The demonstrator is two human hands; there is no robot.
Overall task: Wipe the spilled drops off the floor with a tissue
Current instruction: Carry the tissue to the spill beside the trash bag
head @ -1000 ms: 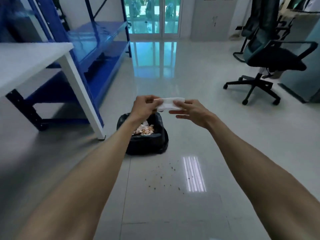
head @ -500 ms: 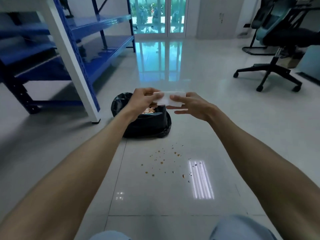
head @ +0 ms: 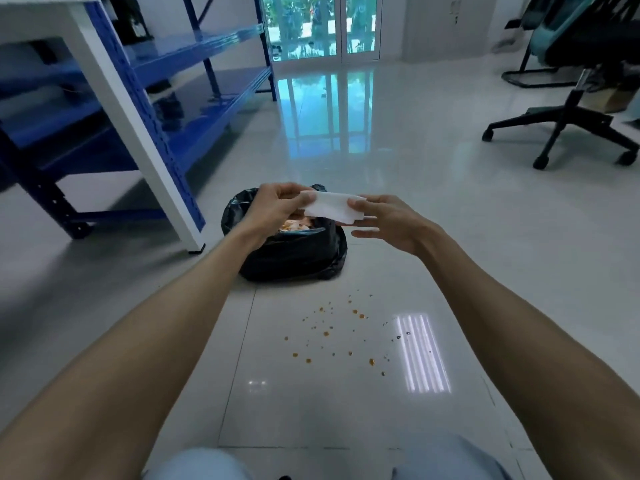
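A folded white tissue (head: 330, 206) is held in the air between both hands, above a black bin bag. My left hand (head: 273, 207) pinches its left end. My right hand (head: 388, 221) pinches its right end with thumb and forefinger, the other fingers spread. Several small orange-brown drops (head: 341, 336) are scattered on the glossy white floor tiles, below and nearer to me than the hands. My knees show at the bottom edge.
A black bin bag (head: 294, 254) holding scraps sits on the floor just beyond the drops. A white table leg (head: 138, 133) and blue metal shelving (head: 194, 77) stand at left. An office chair's wheeled base (head: 561, 133) is at the right.
The view has dropped lower and nearer to the floor; the drops look larger and my knees have come into view. Both hands still hold the tissue in the same way.
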